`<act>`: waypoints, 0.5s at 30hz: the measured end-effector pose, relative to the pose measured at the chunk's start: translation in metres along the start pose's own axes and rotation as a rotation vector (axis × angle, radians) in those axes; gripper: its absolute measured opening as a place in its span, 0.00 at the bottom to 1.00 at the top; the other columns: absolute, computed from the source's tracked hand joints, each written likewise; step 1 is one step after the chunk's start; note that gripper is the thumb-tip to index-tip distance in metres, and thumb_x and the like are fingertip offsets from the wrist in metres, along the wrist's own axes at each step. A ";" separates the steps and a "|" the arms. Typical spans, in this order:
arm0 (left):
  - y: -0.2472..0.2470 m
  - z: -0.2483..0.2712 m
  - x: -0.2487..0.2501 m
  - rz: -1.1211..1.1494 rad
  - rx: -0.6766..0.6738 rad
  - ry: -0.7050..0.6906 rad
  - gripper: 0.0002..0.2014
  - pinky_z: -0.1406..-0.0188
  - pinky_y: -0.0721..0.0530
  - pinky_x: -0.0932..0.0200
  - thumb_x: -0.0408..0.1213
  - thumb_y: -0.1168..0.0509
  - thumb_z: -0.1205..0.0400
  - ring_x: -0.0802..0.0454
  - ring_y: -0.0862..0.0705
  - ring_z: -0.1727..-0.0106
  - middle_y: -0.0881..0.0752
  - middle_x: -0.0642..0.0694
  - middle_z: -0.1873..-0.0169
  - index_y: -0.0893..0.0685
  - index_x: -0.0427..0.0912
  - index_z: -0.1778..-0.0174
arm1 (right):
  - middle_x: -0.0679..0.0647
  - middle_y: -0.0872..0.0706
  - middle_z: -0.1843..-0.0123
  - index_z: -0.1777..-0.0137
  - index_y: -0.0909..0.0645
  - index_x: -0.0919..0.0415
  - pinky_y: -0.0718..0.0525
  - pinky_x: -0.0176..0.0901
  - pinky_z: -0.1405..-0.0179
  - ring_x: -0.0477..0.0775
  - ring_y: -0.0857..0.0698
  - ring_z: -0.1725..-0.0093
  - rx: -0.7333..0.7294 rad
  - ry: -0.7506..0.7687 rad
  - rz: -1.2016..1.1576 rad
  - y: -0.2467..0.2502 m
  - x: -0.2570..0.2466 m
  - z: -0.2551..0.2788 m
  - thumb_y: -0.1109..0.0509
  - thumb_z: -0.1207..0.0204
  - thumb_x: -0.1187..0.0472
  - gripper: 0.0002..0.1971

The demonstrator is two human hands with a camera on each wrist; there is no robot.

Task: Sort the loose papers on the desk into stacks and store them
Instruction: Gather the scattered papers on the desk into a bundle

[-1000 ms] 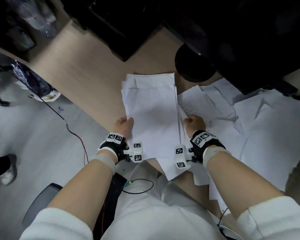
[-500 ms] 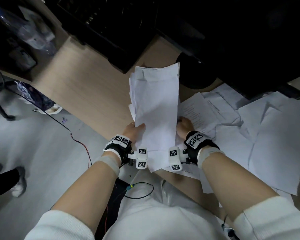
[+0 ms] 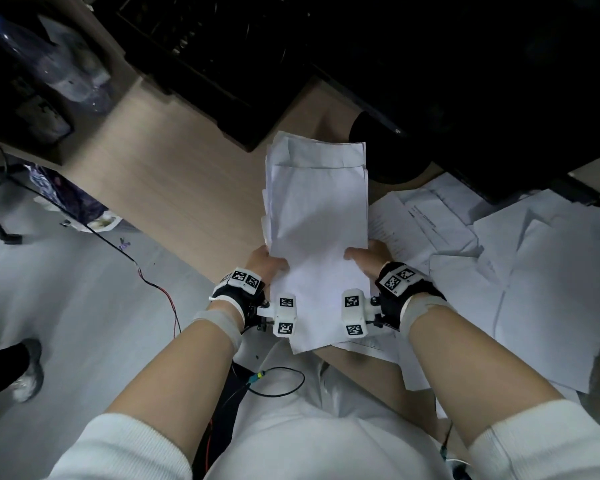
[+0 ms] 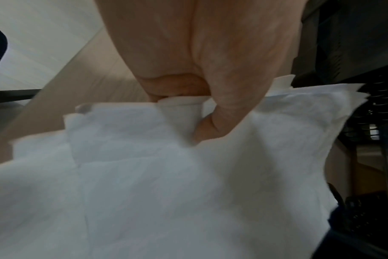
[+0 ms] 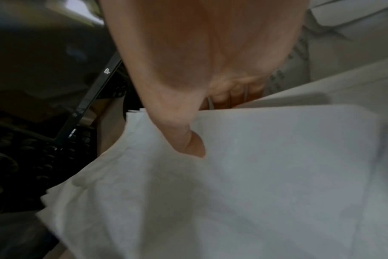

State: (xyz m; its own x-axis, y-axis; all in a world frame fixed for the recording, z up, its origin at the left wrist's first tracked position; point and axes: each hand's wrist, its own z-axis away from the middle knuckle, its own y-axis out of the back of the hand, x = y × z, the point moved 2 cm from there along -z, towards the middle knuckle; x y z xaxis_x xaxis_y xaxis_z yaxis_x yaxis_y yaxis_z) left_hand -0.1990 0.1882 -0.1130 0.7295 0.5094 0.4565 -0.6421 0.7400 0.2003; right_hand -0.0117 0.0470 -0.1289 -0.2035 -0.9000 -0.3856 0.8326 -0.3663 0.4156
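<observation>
A stack of white papers is held up over the near edge of the wooden desk, its long sides between my two hands. My left hand grips its left edge, thumb on top and fingers curled beneath. My right hand grips the right edge the same way, thumb pressed on the top sheet. The sheets' far ends are uneven. Loose white papers lie scattered on the desk to the right.
A black keyboard and a monitor with a round black base stand at the back of the desk. A clear bottle sits far left. Cables run over the floor on the left, where someone's shoe shows.
The stack has been lifted off the desk and pressed narrower between both hands, which moved closer together. Its sheets now lie more squarely over one another.
</observation>
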 end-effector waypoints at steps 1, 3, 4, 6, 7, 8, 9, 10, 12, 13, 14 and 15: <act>0.000 0.004 -0.001 -0.008 0.012 0.004 0.11 0.57 0.15 0.50 0.22 0.29 0.32 0.39 0.15 0.58 0.13 0.37 0.60 0.16 0.34 0.55 | 0.60 0.13 0.47 0.41 0.18 0.67 0.19 0.46 0.51 0.60 0.16 0.50 0.011 0.017 -0.033 0.002 0.002 0.005 0.24 0.32 0.59 0.20; -0.001 0.012 -0.003 0.027 0.026 0.005 0.09 0.62 0.15 0.50 0.24 0.28 0.37 0.38 0.16 0.62 0.15 0.36 0.65 0.17 0.34 0.62 | 0.60 0.12 0.49 0.44 0.16 0.69 0.21 0.43 0.55 0.58 0.16 0.51 0.036 0.077 -0.117 0.008 0.008 0.011 0.27 0.31 0.70 0.15; -0.002 0.016 -0.002 0.038 0.038 0.000 0.08 0.68 0.16 0.55 0.23 0.29 0.37 0.39 0.17 0.64 0.17 0.36 0.68 0.18 0.34 0.65 | 0.59 0.12 0.49 0.43 0.15 0.69 0.20 0.43 0.54 0.58 0.15 0.50 0.036 0.111 -0.154 0.012 0.008 0.017 0.27 0.31 0.73 0.15; -0.006 0.027 0.003 0.029 0.081 -0.021 0.08 0.74 0.19 0.63 0.21 0.30 0.33 0.41 0.19 0.66 0.18 0.39 0.69 0.19 0.36 0.65 | 0.58 0.12 0.50 0.45 0.14 0.69 0.19 0.43 0.54 0.57 0.15 0.51 0.036 0.168 -0.185 0.016 0.009 0.027 0.28 0.33 0.76 0.16; -0.009 0.034 0.008 0.030 0.098 -0.036 0.09 0.69 0.19 0.60 0.22 0.30 0.33 0.41 0.18 0.64 0.18 0.40 0.67 0.20 0.37 0.63 | 0.58 0.12 0.51 0.46 0.13 0.70 0.19 0.43 0.54 0.56 0.15 0.51 0.047 0.194 -0.186 0.020 0.008 0.032 0.29 0.33 0.77 0.15; -0.011 0.042 0.012 0.040 0.113 -0.064 0.10 0.64 0.18 0.57 0.23 0.29 0.33 0.41 0.18 0.61 0.18 0.40 0.65 0.20 0.38 0.60 | 0.58 0.12 0.52 0.47 0.13 0.71 0.20 0.43 0.53 0.56 0.15 0.51 0.059 0.224 -0.194 0.025 0.006 0.038 0.30 0.33 0.78 0.14; -0.014 0.051 0.018 0.058 0.130 -0.090 0.10 0.63 0.19 0.56 0.24 0.30 0.30 0.42 0.18 0.61 0.18 0.42 0.65 0.21 0.38 0.58 | 0.58 0.13 0.53 0.48 0.13 0.73 0.20 0.44 0.53 0.56 0.16 0.52 0.075 0.256 -0.216 0.031 0.004 0.045 0.30 0.32 0.79 0.13; -0.017 0.058 0.023 0.073 0.153 -0.122 0.08 0.66 0.21 0.58 0.23 0.31 0.27 0.43 0.19 0.62 0.19 0.43 0.65 0.20 0.38 0.56 | 0.58 0.14 0.52 0.48 0.14 0.74 0.21 0.44 0.53 0.55 0.17 0.52 0.094 0.291 -0.250 0.039 0.001 0.051 0.30 0.32 0.80 0.13; -0.023 0.073 0.036 0.117 0.208 -0.192 0.07 0.72 0.26 0.60 0.25 0.30 0.25 0.42 0.21 0.61 0.19 0.44 0.64 0.17 0.37 0.54 | 0.58 0.14 0.53 0.48 0.13 0.74 0.21 0.44 0.52 0.54 0.17 0.53 0.120 0.363 -0.306 0.055 -0.003 0.064 0.31 0.31 0.79 0.12; -0.026 0.083 0.044 0.142 0.238 -0.228 0.07 0.73 0.26 0.60 0.27 0.28 0.26 0.42 0.21 0.60 0.18 0.42 0.63 0.15 0.35 0.53 | 0.57 0.14 0.55 0.51 0.13 0.73 0.21 0.44 0.53 0.53 0.18 0.54 0.134 0.397 -0.320 0.063 -0.005 0.071 0.31 0.31 0.77 0.10; -0.029 0.092 0.052 0.167 0.273 -0.282 0.09 0.73 0.24 0.61 0.28 0.26 0.28 0.43 0.20 0.60 0.16 0.40 0.61 0.14 0.33 0.53 | 0.56 0.14 0.58 0.55 0.13 0.72 0.21 0.44 0.56 0.52 0.18 0.56 0.150 0.422 -0.330 0.071 -0.008 0.077 0.30 0.33 0.75 0.08; -0.032 0.101 0.060 0.198 0.300 -0.342 0.14 0.72 0.22 0.62 0.29 0.24 0.31 0.44 0.18 0.61 0.14 0.38 0.59 0.13 0.30 0.51 | 0.55 0.15 0.62 0.59 0.14 0.71 0.22 0.44 0.59 0.51 0.20 0.58 0.164 0.440 -0.350 0.078 -0.010 0.083 0.31 0.36 0.73 0.07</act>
State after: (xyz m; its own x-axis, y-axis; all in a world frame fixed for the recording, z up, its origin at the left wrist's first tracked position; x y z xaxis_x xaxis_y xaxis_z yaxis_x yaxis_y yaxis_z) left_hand -0.1587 0.1508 -0.0046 0.4999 0.4169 0.7592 -0.8367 0.4591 0.2988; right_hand 0.0129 0.0074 -0.0242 -0.1896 -0.5486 -0.8143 0.6569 -0.6873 0.3100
